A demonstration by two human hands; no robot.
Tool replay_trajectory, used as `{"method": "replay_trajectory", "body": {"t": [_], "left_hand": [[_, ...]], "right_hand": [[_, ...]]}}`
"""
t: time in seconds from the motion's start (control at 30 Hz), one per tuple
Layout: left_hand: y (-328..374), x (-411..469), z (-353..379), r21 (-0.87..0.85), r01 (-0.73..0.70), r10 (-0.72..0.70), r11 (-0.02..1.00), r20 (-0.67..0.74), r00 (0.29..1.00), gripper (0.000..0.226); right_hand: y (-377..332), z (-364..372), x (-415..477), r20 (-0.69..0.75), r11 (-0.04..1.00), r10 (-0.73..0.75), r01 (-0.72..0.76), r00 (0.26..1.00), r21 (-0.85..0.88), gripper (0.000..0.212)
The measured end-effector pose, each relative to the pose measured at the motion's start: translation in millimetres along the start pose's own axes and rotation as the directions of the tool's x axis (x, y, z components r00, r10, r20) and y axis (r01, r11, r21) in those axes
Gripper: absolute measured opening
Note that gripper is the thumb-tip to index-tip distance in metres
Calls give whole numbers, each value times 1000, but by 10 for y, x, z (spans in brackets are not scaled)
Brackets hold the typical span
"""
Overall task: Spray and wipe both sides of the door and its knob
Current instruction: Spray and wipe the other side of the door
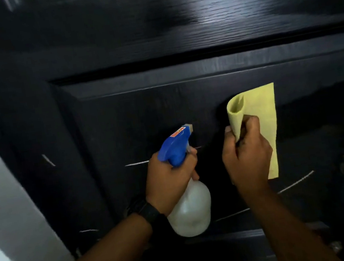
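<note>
Black wood-grain panelled door (pixel 163 109): fills the view, scratched pale in places. White translucent plastic spray bottle with blue trigger head (pixel 189 208): gripped at the neck by the left hand (pixel 169 180), nozzle towards the door. Yellow folded cloth (pixel 262 116): clutched in the right hand (pixel 246 157), held against the panel

Single head-worn view, facing forward and slightly down, close to a dark door (pixel 152 32)

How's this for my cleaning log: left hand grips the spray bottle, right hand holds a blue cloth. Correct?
No: the head view shows the cloth is yellow, not blue. The left hand does grip the spray bottle, and the right hand holds the cloth.
</note>
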State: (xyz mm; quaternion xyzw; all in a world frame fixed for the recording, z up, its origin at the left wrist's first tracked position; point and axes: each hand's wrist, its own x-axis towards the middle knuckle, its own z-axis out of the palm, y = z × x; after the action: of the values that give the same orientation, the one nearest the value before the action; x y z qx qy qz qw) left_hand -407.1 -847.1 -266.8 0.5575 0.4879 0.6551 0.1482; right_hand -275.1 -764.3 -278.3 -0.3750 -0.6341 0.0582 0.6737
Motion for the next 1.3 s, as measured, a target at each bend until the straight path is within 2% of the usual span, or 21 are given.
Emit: {"method": "replay_trajectory", "body": {"t": [0.23,0.43,0.73,0.97,1.3], "left_hand": [[-118,-42,-589,39,-22,24,999,-44,999,8],[-169,-47,-805,49,-25,27,999,-53,998,16],[-226,-98,-901,64,0,3,998,-48,999,28],[-134,55,-991,34,-25,28,999,-99,995,6],[-83,163,-1008,52,25,-19,998,-109,994,20]], "right_hand": [[-315,429,-341,71,992,-5,-4,997,122,12],[-380,463,-360,90,995,-14,5,996,100,20],[-415,472,-374,87,996,-4,-4,996,87,21],[-424,494,-387,69,997,-10,5,998,79,17],[-421,485,-383,76,999,-10,7,997,50,17]]}}
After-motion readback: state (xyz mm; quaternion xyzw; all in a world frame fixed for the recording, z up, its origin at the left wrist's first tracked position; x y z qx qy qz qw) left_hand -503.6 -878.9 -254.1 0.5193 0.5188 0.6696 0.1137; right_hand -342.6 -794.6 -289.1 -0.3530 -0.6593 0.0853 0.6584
